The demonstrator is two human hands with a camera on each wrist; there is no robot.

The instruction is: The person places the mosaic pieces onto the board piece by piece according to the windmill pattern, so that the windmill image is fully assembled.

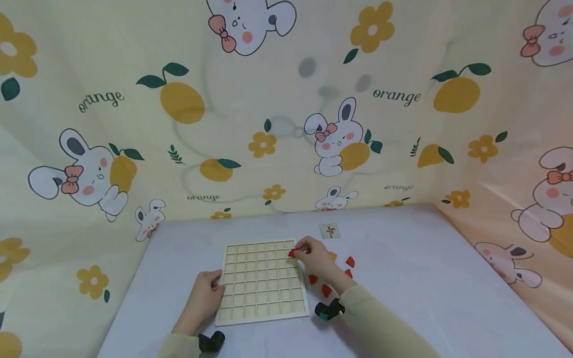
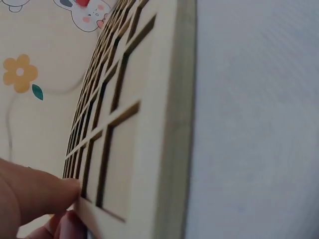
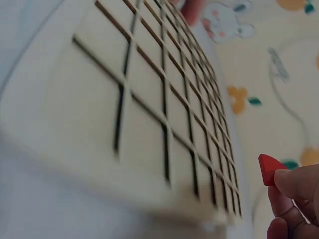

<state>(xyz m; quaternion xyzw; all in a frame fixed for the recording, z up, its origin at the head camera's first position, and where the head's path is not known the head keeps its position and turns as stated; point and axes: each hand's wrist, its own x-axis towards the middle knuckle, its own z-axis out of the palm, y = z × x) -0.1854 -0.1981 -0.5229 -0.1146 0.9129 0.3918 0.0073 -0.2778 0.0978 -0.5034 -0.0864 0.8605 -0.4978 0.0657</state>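
Note:
A pale wooden board (image 1: 261, 283) divided into a grid of square cells lies on the table. My left hand (image 1: 206, 293) grips its left edge; in the left wrist view the thumb (image 2: 50, 191) is at the rim with a finger lower down. Between thumb and fingers my right hand (image 1: 318, 258) pinches a red quarter-circle piece (image 1: 292, 253), over the board's far right corner. The right wrist view shows this red piece (image 3: 269, 168) held up at the fingertips. The cells that show hold no pieces.
Right of the board lie several loose red pieces (image 1: 350, 261), and a yellow-orange piece (image 1: 333, 255) partly hidden behind the right hand. A small card (image 1: 330, 230) with a grid picture lies farther back. Printed cloth (image 1: 277, 164) hangs behind the white table (image 1: 403, 278).

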